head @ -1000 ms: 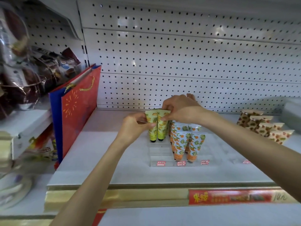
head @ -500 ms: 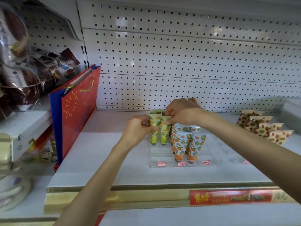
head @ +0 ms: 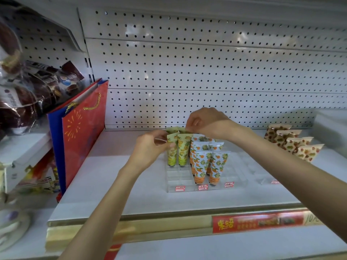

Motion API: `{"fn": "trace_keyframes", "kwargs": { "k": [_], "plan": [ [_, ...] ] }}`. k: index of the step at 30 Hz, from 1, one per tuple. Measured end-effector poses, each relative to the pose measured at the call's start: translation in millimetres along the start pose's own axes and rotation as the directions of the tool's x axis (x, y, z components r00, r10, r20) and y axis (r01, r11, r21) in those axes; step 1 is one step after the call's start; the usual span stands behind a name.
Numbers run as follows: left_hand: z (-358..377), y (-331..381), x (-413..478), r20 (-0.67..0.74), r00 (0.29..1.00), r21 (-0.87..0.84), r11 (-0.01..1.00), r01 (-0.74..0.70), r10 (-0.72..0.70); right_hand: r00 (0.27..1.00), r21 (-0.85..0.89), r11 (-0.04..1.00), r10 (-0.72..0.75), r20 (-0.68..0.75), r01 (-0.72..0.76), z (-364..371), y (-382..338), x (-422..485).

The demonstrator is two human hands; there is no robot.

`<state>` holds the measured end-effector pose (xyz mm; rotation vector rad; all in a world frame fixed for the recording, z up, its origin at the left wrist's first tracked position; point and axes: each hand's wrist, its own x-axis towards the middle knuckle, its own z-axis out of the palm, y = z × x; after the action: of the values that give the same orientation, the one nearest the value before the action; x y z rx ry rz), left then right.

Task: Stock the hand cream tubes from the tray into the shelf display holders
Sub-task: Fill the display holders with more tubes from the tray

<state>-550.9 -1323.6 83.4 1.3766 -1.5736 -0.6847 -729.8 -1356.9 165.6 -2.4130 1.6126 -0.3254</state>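
Left hand (head: 150, 149) pinching crimped edge of front yellow tube (head: 172, 153), right hand (head: 205, 121) pinching top of rear yellow tube (head: 181, 130) — both upright in clear holder (head: 180, 182), orange tubes (head: 200, 165) beside, open slots in front, bare shelf (head: 112, 177) leftward.

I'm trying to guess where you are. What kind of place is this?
Most likely a shop. The shelf has a pegboard back, hand cream tubes stand in a clear display holder with red tags, and a red label strip runs along the shelf edge.

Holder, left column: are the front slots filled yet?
No: the yellow tubes stand only at the back of the holder; the slots in front of them are bare.
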Motion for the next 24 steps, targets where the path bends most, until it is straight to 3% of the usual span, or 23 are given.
{"fn": "trace_keyframes", "kwargs": {
  "k": [5, 8, 11, 16, 18, 24],
  "plan": [
    [-16, 19, -8, -0.123, 0.989, 0.093, 0.994, -0.065, 0.076, 0.971, 0.119, 0.991, -0.029, -0.239, 0.059, -17, 19, -15],
    [-22, 41, -12, -0.232, 0.960, 0.210, 0.972, -0.107, 0.155, 0.939, -0.036, 0.999, -0.049, -0.340, 0.039, -31, 36, -33],
    [-18, 71, -17, -0.274, 0.934, 0.431, 0.897, -0.094, 0.229, 0.918, -0.213, 0.977, -0.073, -0.389, -0.012, -40, 60, -57],
    [12, 104, -33, -0.159, 0.935, 0.694, 0.709, -0.123, 0.317, 0.928, -0.346, 0.930, -0.015, -0.372, -0.123, -47, 107, -104],
    [33, 109, -39, -0.092, 0.955, 0.750, 0.650, -0.120, 0.282, 0.937, -0.356, 0.920, 0.033, -0.348, -0.165, -48, 126, -125],
    [102, 135, -56, -0.016, 0.977, 0.798, 0.591, -0.116, 0.213, 0.935, -0.381, 0.890, 0.119, -0.335, -0.250, -51, 186, -181]
  ]
}}
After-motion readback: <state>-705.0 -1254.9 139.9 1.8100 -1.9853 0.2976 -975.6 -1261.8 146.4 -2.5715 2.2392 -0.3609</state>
